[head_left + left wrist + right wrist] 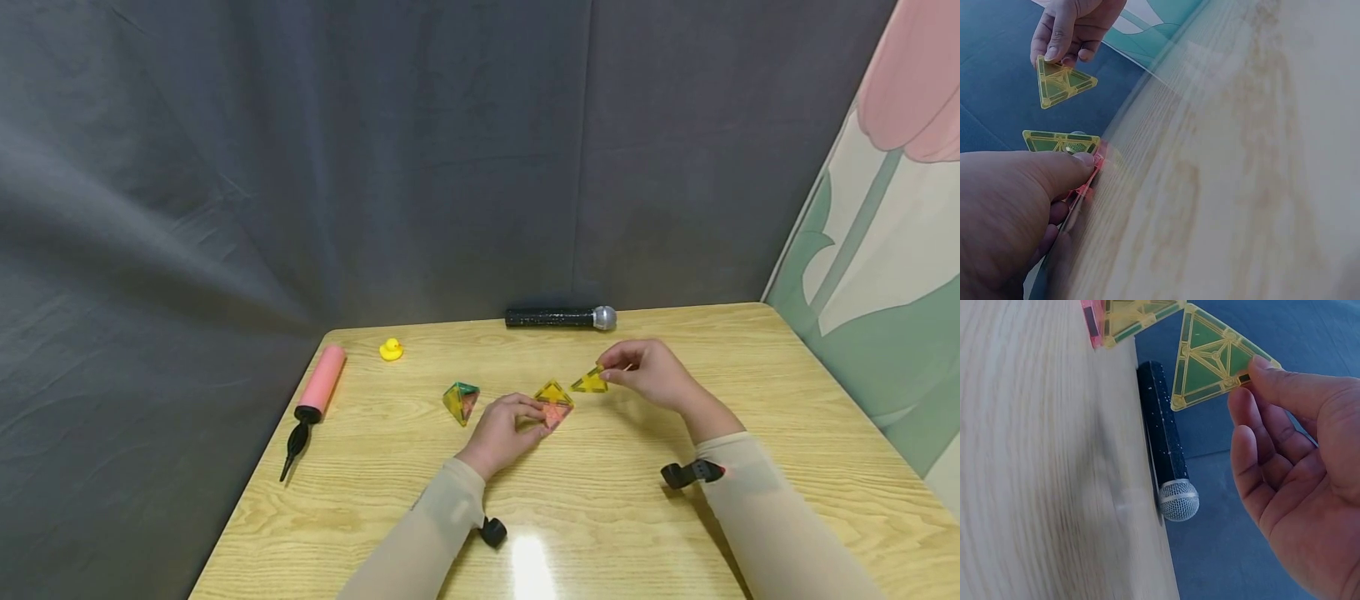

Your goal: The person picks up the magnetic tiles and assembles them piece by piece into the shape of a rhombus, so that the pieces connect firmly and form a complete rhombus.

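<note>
My right hand (651, 373) pinches a yellow triangular magnetic tile (1213, 359) by one corner, above the table and just right of the other tiles. With thumb and fingers my left hand (504, 433) grips a red triangular tile (556, 415). A second yellow triangular tile (553, 392) adjoins the red one along its far edge, tilted up. Part of the red tile is covered by the left fingers. Left of that hand, a small pyramid of yellow, green and red tiles (460, 402) stands on the table.
A black microphone (558, 317) with a silver head lies along the table's far edge. Toward the back left sits a yellow rubber duck (391, 349). A pink balloon pump (322, 383) with a black nozzle lies by the left edge. Behind the table hangs a dark curtain (450, 167).
</note>
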Demonstrator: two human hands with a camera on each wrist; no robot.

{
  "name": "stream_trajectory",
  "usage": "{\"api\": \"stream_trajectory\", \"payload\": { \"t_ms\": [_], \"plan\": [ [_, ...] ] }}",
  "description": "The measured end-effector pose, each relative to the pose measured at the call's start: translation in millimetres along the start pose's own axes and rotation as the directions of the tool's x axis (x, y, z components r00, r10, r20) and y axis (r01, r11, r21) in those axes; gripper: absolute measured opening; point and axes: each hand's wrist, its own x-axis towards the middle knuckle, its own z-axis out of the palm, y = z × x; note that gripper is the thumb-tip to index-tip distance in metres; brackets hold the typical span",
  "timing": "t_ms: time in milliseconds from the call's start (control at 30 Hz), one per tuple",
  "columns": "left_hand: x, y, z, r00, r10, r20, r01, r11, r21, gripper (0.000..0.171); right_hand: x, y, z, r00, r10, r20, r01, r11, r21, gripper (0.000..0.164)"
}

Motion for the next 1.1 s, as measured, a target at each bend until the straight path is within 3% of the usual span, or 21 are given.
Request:
{"api": "stream_trajectory", "payload": {
  "t_ms": [500,1100],
  "plan": [
    [1.2,-2.1,0.4,1.0,0.018,-0.004,-0.018,1.0,0.003,0.022,1,-2,20,0.995,-0.076,0.061,0.076,0.997,0.004,0.012],
    [1.3,-1.7,1.6,1.0,-0.02,-0.002,0.02,0.999,-0.032,0.022,5,2,41,0.99,-0.078,0.118,0.079,0.997,0.0,0.014]
  ]
}}
